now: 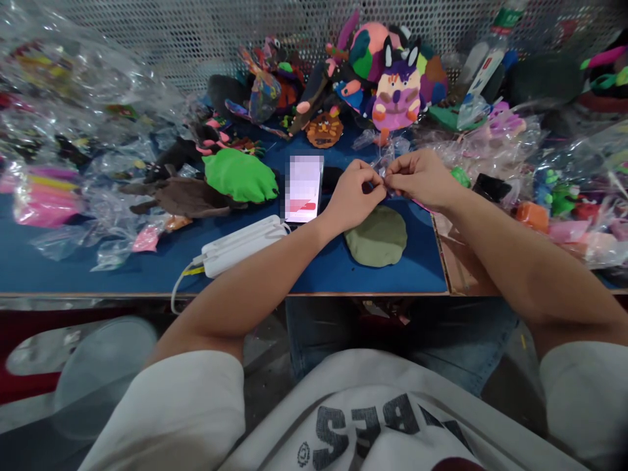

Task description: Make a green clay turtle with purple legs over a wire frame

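My left hand [360,190] and my right hand [419,178] meet over the blue table, fingertips pinched close together. Between them is a crinkled clear plastic bag [391,154], partly hidden by the fingers; whatever is inside it cannot be made out. Just below my hands lies a flat, round, olive-green piece of modelling clay [377,239]. To the left of my left hand a lit phone [304,186] stands tilted up. A white power strip [245,245] with a cable lies under my left forearm.
Bright green clay [240,175] on a dark brown shape [189,196] lies left of the phone. Behind stand colourful clay figures, one a purple-eared animal [396,98], against a perforated metal panel [196,33]. Plastic-wrapped clay crowds both sides. Cardboard [458,261] lies under my right forearm.
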The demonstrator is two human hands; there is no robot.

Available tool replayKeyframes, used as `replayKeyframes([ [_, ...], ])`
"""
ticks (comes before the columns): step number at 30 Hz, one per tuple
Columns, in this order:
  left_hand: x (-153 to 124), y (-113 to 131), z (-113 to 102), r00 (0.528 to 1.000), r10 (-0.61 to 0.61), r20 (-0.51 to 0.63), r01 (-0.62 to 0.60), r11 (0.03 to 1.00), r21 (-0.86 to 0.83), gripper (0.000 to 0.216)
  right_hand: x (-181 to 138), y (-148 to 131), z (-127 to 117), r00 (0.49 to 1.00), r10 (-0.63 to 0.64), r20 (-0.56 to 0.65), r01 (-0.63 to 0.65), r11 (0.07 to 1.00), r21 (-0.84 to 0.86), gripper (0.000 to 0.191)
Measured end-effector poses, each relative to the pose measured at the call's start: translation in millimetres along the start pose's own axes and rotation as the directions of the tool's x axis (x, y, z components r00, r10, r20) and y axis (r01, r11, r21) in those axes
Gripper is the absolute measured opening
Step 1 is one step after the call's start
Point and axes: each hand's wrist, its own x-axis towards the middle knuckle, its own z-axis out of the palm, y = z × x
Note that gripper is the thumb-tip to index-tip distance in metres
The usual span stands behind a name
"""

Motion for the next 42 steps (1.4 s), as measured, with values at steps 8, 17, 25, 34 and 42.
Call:
replayKeyframes([
  [8,0.5,-2.7,-9.2,0.981,-0.188,0.041,0.189,0.982,-0.016,0.052,-8.5,1.0,19.9,0.992,-0.124,0.027,0.125,0.991,-0.050,0.020],
  [17,-0.6,-8.2,-11.6,0.971,-0.234,0.054,0.235,0.972,-0.011,0.029,-6.9,7.6,27.1,0.988,-0.146,-0.042,0.139,0.982,-0.126,0.010],
  [25,-1.1,1.4,-18.8,0.997,-0.049,0.060,0.046,0.997,0.055,0.017,-16.2,-5.1,25.2,0.950,-0.311,-0.011,0.249,0.781,-0.572,0.009],
  [34,-4.7,6.0,-16.2,0.982,-0.178,0.057,0.182,0.980,-0.083,0.024,-18.8,-7.6,27.0,0.939,-0.341,0.032,0.274,0.692,-0.667,0.005],
  [42,-9.1,9.8,-19.0,0.978,-0.157,0.136,0.183,0.963,-0.200,0.026,-21.8,-7.9,22.9,0.920,-0.391,0.036,0.332,0.724,-0.605,0.006],
])
